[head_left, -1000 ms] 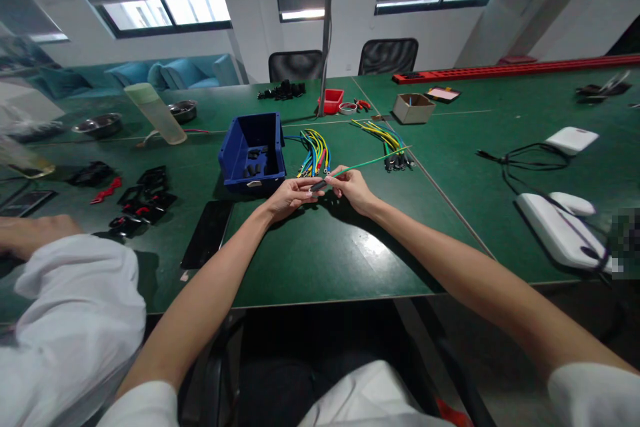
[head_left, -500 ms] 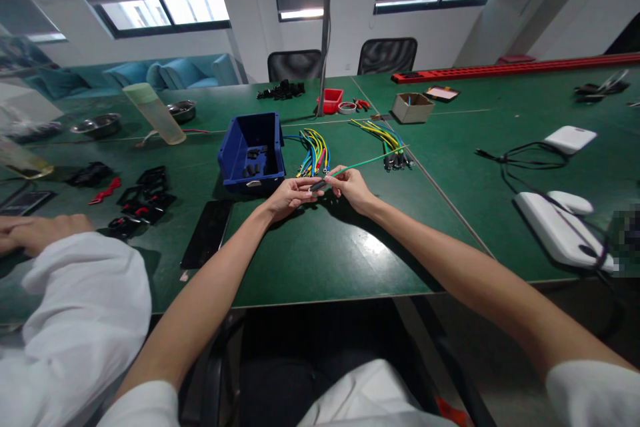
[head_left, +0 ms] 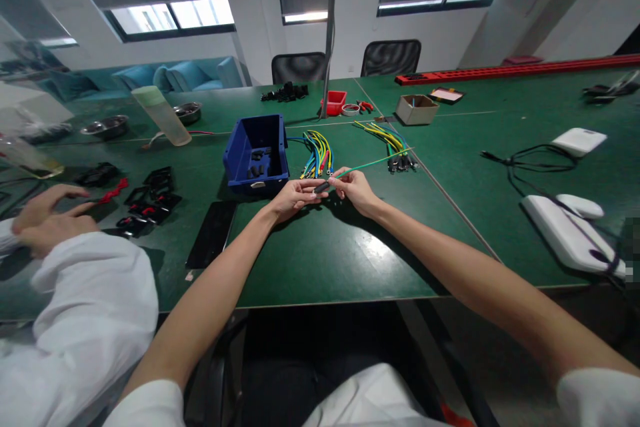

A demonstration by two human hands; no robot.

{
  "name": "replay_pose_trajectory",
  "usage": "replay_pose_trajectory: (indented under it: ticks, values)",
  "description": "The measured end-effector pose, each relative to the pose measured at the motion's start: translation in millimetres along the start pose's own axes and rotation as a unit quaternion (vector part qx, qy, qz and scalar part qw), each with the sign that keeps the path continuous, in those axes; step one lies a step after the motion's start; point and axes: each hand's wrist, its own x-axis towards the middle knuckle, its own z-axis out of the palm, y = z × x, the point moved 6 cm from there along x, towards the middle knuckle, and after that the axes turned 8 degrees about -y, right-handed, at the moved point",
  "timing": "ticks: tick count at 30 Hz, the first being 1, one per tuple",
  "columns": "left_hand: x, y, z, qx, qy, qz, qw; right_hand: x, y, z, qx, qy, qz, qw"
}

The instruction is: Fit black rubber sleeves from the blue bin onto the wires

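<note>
My left hand (head_left: 296,199) pinches a short black sleeve (head_left: 321,187) just above the table, in front of the blue bin. In the fingers of my right hand (head_left: 354,185) is a green wire (head_left: 373,163), whose near end meets the sleeve; its free end reaches out to the right. How far the wire goes into the sleeve cannot be made out. The blue bin (head_left: 257,183) holds several loose black sleeves. Beyond my hands lies a bundle of yellow, blue and red wires (head_left: 320,150). Another bundle of wires with black ends (head_left: 395,145) is further right.
A black phone (head_left: 212,235) lies left of my left forearm. At the far left, a co-worker's hands (head_left: 55,220) are near black parts (head_left: 150,200) and a red piece. A small carton (head_left: 416,111), a red tray (head_left: 335,103) and white devices (head_left: 570,233) with cables are around.
The view has shifted slightly. My hands keep their hold on the sleeve and the green wire. The co-worker's hands have moved, with one finger now reaching toward the red piece.
</note>
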Motion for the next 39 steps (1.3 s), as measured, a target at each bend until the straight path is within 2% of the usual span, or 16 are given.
replay_pose_trajectory:
  ticks: [11,16,19,23,25,28,32,39]
  values:
    - [0.4,-2.5,-1.6,0.029,0.013,0.014,0.999,0.7,2.3,-1.0,0.002,0.002,-0.007,1.000]
    - [2.6,-1.1,1.2,0.108,0.010,0.028,0.994,0.8,2.8,-1.9,0.001,0.021,-0.008,1.000]
    - [2.1,4.2,5.3,0.242,0.039,0.055,0.968,1.3,4.2,-2.9,-0.001,0.033,-0.013,0.999]
    - [-2.9,14.6,12.9,0.433,0.103,0.092,0.891,0.9,4.3,-3.2,-0.024,0.046,-0.013,0.999]
    - [-5.5,19.0,16.5,0.493,0.124,0.107,0.855,0.2,3.6,-2.2,-0.043,0.048,-0.009,0.998]
    - [-8.1,24.7,21.1,0.539,0.139,0.139,0.819,-1.1,2.6,-1.7,-0.060,0.056,-0.010,0.997]
    - [-8.6,27.1,23.1,0.559,0.144,0.158,0.801,-2.6,3.2,-3.4,-0.078,0.074,-0.015,0.994]
    - [-7.6,25.3,17.3,0.551,0.152,0.136,0.809,-8.6,-6.8,-0.8,-0.168,0.080,-0.041,0.982]
